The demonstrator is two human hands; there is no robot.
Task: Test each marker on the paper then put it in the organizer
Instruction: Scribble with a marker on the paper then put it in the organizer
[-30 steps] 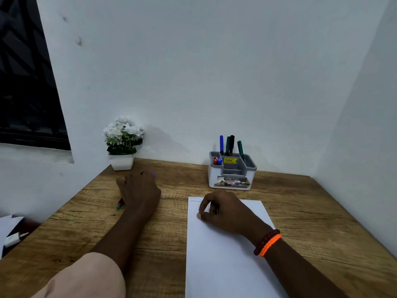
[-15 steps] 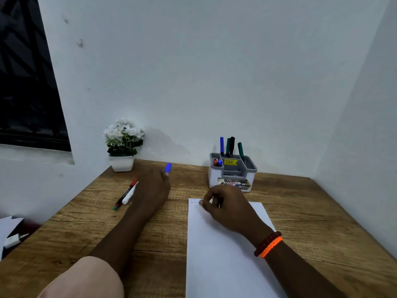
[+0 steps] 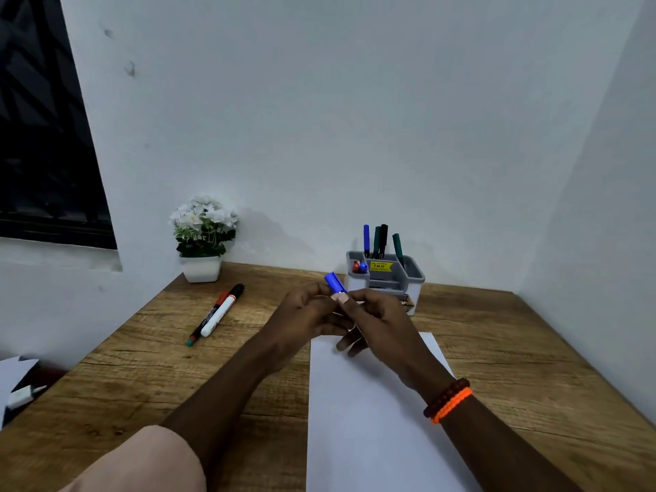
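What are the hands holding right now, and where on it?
Both hands hold one blue-capped marker above the paper. The left hand grips its body; the right hand pinches just below the blue cap. The body is mostly hidden.

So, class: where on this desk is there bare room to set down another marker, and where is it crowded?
Free: bare wood right of the paper, below the organizer, and the near-left desk below the two loose markers. Crowded: the middle, where both hands, left hand and right hand, hold the blue marker.
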